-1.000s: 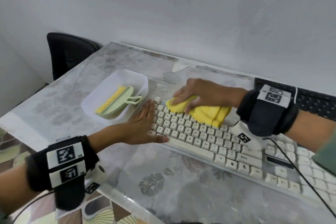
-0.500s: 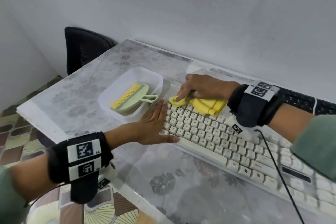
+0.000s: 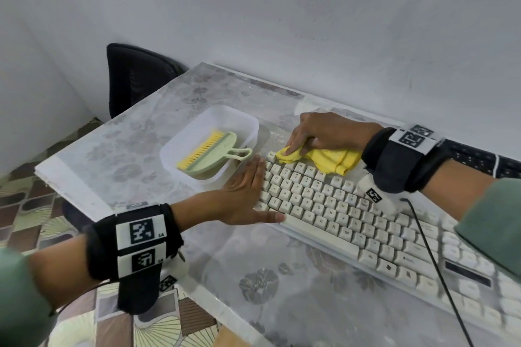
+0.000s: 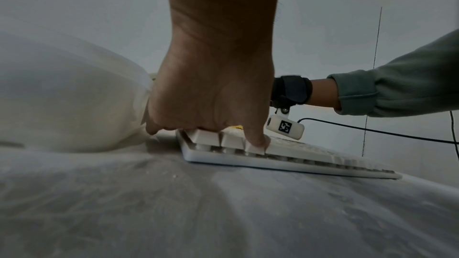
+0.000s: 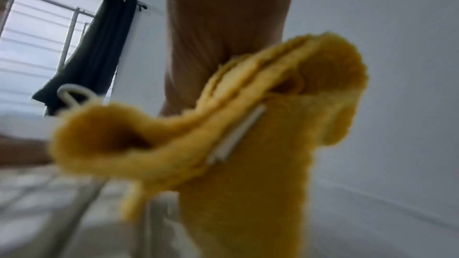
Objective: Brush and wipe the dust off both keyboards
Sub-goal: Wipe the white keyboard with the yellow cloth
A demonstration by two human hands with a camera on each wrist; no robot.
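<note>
The white keyboard [image 3: 352, 222] lies flat on the counter [image 3: 282, 290], angled across it, and it serves here as the landmark. It looks light and rigid, a thin plastic slab that would skate on the smooth counter cover under a sideways rub, so it wants pinning at one end. The left hand [image 3: 245, 197] does just that: fingers straight and flat along the keyboard's left edge, thumb laid across its front corner, holding nothing. The left wrist view shows the thumb pressing on a front key.

The yellow cloth [image 3: 324, 159] sits on the keyboard's far left corner, on the topmost key row. It is soft and limp, bunched in folds, and it would conform to the key tops but drag little into the gaps. The right hand [image 3: 318, 132] grips it, fingers curled over the bunch with the fingertips pressing its front lobe down. The loose tail trails right over the keys; in the blurred right wrist view it seems to hang free.

Just left of the keyboard, a white tray [image 3: 248, 124] holds the yellow-bristled brush [image 3: 200, 149] lying in a green dustpan [image 3: 217, 155]. The black keyboard [image 3: 479, 160] lies beyond the white keyboard's far edge, only partly in view.
</note>
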